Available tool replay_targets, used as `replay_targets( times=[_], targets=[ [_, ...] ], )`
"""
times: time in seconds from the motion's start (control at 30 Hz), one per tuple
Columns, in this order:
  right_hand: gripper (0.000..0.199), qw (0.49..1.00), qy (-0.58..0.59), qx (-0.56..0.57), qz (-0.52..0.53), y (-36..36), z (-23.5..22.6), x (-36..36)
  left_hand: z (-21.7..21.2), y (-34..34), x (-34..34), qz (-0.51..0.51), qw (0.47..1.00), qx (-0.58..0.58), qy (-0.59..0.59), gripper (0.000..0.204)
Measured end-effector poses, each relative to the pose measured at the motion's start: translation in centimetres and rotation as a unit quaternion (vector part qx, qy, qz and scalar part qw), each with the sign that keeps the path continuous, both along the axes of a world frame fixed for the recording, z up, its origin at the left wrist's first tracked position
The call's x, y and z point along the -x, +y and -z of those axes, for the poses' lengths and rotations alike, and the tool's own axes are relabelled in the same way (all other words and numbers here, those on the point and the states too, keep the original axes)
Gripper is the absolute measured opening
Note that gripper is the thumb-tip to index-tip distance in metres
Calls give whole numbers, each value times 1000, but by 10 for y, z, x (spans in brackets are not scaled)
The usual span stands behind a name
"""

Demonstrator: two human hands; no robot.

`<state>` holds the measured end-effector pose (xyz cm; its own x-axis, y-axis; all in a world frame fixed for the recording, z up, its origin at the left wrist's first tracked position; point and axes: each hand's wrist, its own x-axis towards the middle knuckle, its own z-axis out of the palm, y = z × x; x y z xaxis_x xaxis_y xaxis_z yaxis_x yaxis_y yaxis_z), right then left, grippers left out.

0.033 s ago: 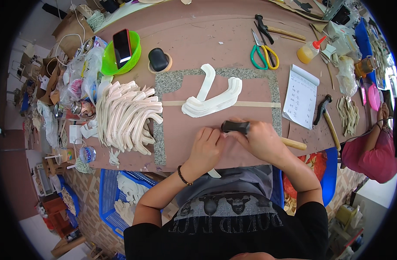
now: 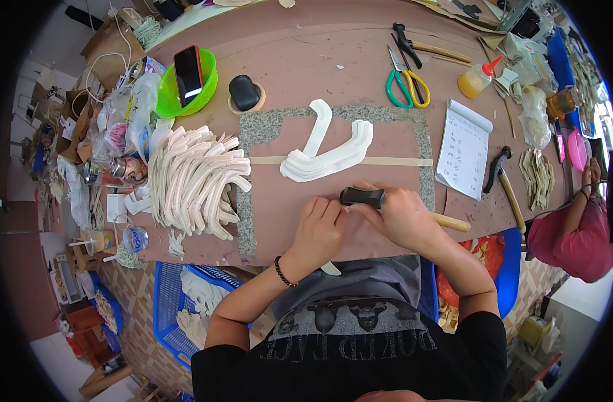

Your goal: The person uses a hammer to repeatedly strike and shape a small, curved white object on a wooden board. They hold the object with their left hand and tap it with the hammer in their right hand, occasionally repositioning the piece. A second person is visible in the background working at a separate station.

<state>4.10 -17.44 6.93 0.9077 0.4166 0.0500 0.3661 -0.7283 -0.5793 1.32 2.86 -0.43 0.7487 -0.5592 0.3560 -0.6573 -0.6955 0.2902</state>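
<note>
Close to the table's near edge, my right hand (image 2: 405,218) is closed around a hammer (image 2: 363,197). Its black head points toward my left hand, and its wooden handle sticks out to the right below the palm. My left hand (image 2: 318,228) has its fingers bent and pressed together, pinching a curved white strip (image 2: 331,269) whose end pokes out under the wrist at the table edge. The rest of that strip is hidden. Just beyond both hands lies a small stack of curved white strips (image 2: 333,159), with a single strip (image 2: 318,127) angled up from it.
Many pale strips (image 2: 192,177) are piled at the left. Behind them a green bowl (image 2: 206,94) holds a phone (image 2: 188,74). Scissors (image 2: 400,80), a notepad (image 2: 462,147) and another hammer (image 2: 504,177) lie rightward. A blue basket (image 2: 166,315) stands below; a co-worker's sleeve (image 2: 567,234) shows right.
The hammer in my right hand has shifted very slightly to the left. My left hand and the strips look unmoved.
</note>
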Motion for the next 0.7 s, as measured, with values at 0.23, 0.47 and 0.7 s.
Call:
replay_targets(
  times=[0.23, 0.47, 0.7],
  targets=[
    [37, 999, -33, 25, -16, 0, 1, 3, -7, -2, 2, -66, 997, 39, -30, 20],
    [39, 1000, -14, 11, -25, 0, -1, -2, 5, -5, 17, -89, 991, 98, 35, 20],
    [41, 999, 5, 22, -24, -7, 8, -2, -1, -6, 14, -97, 985, 124, 64, 16]
  ],
)
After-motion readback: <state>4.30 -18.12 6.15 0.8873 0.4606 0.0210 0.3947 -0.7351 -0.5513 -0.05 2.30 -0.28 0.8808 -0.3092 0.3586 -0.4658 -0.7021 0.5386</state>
